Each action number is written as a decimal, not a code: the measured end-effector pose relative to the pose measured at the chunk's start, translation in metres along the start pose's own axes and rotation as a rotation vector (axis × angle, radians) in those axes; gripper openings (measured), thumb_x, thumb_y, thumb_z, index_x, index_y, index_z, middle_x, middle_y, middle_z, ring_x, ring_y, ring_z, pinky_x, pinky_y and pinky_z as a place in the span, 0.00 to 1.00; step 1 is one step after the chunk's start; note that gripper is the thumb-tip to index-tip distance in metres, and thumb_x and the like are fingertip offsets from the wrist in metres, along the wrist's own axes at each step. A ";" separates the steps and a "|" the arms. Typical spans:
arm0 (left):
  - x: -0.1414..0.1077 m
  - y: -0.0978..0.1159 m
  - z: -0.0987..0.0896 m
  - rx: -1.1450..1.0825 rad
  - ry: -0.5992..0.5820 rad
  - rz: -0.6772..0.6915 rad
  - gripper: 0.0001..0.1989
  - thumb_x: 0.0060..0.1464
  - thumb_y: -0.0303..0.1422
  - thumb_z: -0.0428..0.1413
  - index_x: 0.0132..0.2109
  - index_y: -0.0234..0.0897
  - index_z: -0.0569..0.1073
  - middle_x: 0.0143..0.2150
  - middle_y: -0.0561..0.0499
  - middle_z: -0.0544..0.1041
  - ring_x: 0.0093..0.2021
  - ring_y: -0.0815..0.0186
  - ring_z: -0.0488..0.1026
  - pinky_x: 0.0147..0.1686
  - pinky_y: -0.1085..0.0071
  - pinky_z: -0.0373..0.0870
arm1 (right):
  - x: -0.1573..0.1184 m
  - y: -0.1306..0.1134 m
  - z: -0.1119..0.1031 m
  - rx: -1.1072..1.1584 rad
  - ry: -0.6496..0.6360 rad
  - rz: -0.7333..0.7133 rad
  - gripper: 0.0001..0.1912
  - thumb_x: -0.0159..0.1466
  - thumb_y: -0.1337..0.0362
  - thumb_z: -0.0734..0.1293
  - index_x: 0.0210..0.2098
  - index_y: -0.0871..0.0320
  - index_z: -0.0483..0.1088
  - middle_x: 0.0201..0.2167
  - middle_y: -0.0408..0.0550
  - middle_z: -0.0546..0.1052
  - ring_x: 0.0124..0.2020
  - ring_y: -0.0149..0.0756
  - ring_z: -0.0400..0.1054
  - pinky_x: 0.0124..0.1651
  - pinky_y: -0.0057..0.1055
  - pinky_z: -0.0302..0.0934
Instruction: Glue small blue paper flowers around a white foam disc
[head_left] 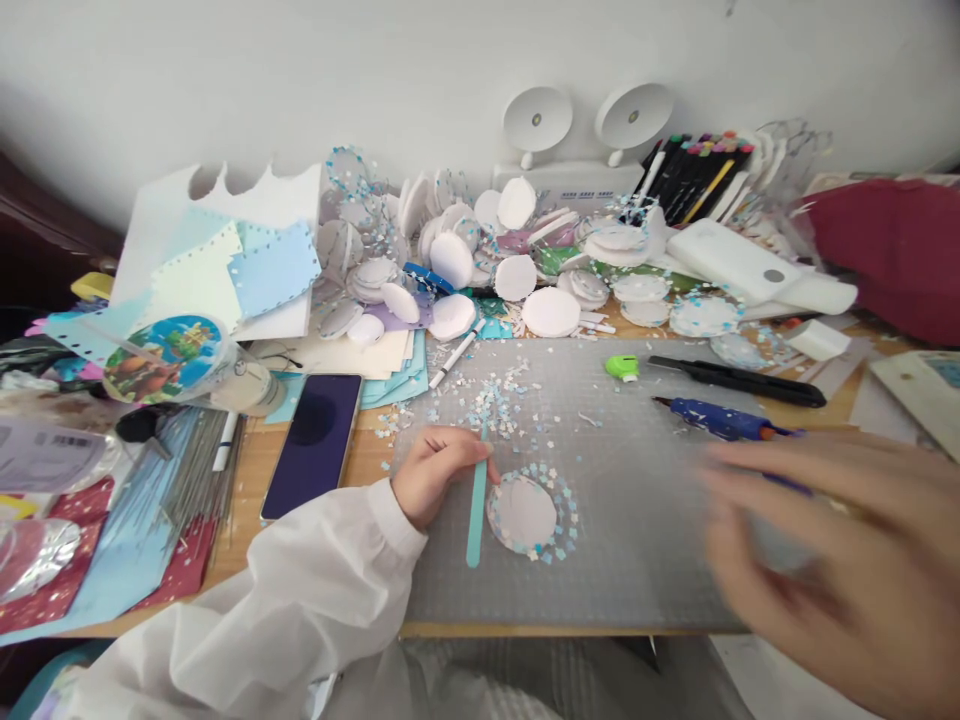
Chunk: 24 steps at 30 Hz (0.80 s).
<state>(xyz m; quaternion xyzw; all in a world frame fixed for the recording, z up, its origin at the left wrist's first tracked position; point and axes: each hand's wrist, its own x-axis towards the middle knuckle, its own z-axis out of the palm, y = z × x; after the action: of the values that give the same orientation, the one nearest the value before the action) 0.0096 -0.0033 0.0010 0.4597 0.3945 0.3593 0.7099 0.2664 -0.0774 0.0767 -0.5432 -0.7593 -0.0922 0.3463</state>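
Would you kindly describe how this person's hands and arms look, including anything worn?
The left hand is ungloved, below a loose, creased white sleeve with a banded cuff. The right hand is blurred but ungloved; no sleeve shows there.

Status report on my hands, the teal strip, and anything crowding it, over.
Left hand pinching teal strip. Right hand motion-blurred, grip unclear. Crowding the strip: white disc close by, loose confetti around its far end.
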 end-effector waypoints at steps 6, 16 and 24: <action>0.001 0.001 0.002 -0.136 0.095 0.021 0.22 0.49 0.34 0.57 0.14 0.35 0.58 0.14 0.59 0.49 0.18 0.75 0.47 0.21 0.70 0.45 | 0.047 -0.045 0.064 0.040 -0.176 -0.749 0.08 0.65 0.70 0.62 0.40 0.61 0.73 0.38 0.49 0.78 0.40 0.39 0.69 0.48 0.42 0.61; -0.002 -0.002 0.004 -0.128 0.028 0.066 0.26 0.55 0.40 0.54 0.14 0.36 0.58 0.12 0.58 0.52 0.16 0.75 0.49 0.20 0.71 0.45 | 0.054 -0.036 0.089 0.165 -0.043 -0.787 0.10 0.67 0.72 0.58 0.37 0.59 0.71 0.32 0.49 0.78 0.36 0.37 0.71 0.45 0.38 0.66; -0.003 0.000 0.001 0.192 -0.070 0.239 0.20 0.56 0.42 0.56 0.24 0.31 0.78 0.17 0.53 0.66 0.21 0.72 0.59 0.24 0.72 0.54 | 0.038 0.007 0.097 0.664 0.209 0.041 0.05 0.65 0.70 0.63 0.38 0.53 0.65 0.32 0.48 0.76 0.30 0.37 0.73 0.34 0.37 0.65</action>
<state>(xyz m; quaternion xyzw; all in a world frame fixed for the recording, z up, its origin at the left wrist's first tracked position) 0.0089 -0.0065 0.0016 0.5812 0.3446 0.3856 0.6283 0.2245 0.0039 0.0264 -0.4036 -0.6972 0.1117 0.5818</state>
